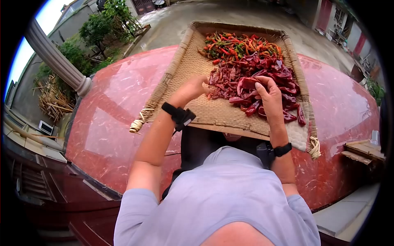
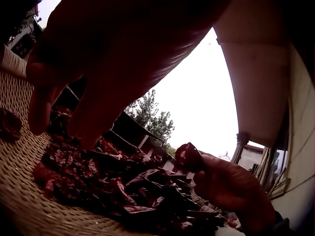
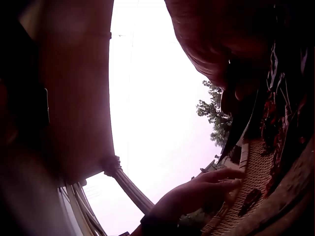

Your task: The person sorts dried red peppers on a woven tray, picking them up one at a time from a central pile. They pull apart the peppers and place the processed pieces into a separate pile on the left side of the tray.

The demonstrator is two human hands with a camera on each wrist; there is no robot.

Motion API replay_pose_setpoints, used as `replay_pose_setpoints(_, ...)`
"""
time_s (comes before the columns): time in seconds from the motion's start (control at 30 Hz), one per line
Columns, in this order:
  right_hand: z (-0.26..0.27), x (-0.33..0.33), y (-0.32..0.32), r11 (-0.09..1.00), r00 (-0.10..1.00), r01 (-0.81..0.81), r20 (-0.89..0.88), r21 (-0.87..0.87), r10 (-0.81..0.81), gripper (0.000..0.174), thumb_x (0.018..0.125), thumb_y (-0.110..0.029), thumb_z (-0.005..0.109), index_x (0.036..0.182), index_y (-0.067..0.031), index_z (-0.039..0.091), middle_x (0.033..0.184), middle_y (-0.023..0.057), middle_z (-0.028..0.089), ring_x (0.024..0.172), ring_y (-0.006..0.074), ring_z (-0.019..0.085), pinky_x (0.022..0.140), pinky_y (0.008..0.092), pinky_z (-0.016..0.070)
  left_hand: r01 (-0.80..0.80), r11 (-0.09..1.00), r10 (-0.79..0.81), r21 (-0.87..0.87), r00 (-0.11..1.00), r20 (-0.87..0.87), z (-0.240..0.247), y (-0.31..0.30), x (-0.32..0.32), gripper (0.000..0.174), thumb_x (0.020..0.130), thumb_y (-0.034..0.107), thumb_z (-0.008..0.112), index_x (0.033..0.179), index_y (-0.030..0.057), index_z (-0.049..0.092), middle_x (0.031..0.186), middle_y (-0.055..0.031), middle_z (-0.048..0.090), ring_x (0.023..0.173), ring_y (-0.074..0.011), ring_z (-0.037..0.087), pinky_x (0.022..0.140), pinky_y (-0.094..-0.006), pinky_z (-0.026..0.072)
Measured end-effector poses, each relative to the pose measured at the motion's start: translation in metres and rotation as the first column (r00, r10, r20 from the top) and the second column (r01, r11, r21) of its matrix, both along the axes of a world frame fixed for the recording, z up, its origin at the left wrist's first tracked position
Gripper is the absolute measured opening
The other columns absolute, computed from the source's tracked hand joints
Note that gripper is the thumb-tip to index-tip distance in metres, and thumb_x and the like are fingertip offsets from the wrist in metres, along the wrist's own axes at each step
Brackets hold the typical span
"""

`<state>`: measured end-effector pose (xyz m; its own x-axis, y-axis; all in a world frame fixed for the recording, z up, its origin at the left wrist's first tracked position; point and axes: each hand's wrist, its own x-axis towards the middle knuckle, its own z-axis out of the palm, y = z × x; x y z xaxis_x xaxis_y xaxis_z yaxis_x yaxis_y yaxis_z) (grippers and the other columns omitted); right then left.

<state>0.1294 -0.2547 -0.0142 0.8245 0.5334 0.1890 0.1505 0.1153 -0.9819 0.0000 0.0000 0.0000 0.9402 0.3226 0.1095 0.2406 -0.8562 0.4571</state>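
Observation:
My right hand (image 1: pixel 271 98) pinches a dark red dried chili (image 1: pixel 247 83) between thumb and fingers, above the near side of the heap. In the left wrist view, that chili (image 2: pixel 189 157) shows a hollow, opened end. My left hand (image 1: pixel 193 88) hovers at the left edge of the flattened chili pieces (image 1: pixel 225 80), its fingers loosely bent and nothing seen in them. Whole dark red chilies (image 1: pixel 289 88) lie around and beyond the right hand. A woven tray (image 1: pixel 180 82) bears all of them, its near edge over my lap.
Smaller red, orange and green chilies (image 1: pixel 242 45) fill the tray's far end. Beneath the tray is a glossy red stone surface (image 1: pixel 115 110). A fluted column (image 1: pixel 57 57) rises at the left, and a wooden piece (image 1: pixel 365 149) stands at the right.

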Motion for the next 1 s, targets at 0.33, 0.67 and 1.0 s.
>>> replay_pose_setpoints(0.33,-0.015,0.045,-0.016,0.822,0.685,0.535,0.669,-0.194,-0.288,0.028,0.087,-0.012,0.066,0.115,-0.0080,0.064,0.118,0.0112,0.063,0.111,0.0314,0.057,0.098,0.0423,0.0445,-0.049,0.998,0.060,0.049,0.963,-0.264,-0.042,0.047,0.012,0.018,0.078,0.011,0.062,0.084,-0.0039,0.071,0.078,-0.0232,0.069,0.069,-0.0333,0.069,0.068,-0.0434,0.0540)
replay_pose_setpoints(0.67,-0.003,0.012,-0.011,0.846,0.616,0.527,0.723,-0.081,-0.314,0.023,0.088,-0.007,0.066,0.110,-0.0102,0.066,0.113,0.0092,0.065,0.110,0.0300,0.057,0.095,0.0415,0.0463,0.029,0.964,-0.091,-0.263,0.969,-0.228,0.013,-0.016,-0.011,0.025,0.089,0.019,0.068,0.100,-0.0028,0.071,0.083,-0.0133,0.070,0.067,-0.0187,0.067,0.061,-0.0346,0.0537)
replay_pose_setpoints(1.0,-0.007,-0.001,-0.003,0.898,0.645,0.436,0.715,-0.055,-0.269,0.021,0.088,-0.006,0.065,0.109,-0.0093,0.066,0.109,0.0109,0.066,0.107,0.0311,0.058,0.093,0.0400,0.0470,-0.042,0.993,0.030,0.110,0.993,0.111,-0.017,0.021,-0.004,0.033,0.088,0.016,0.068,0.116,-0.0023,0.064,0.100,-0.0198,0.069,0.087,-0.0289,0.067,0.078,-0.0384,0.0536)
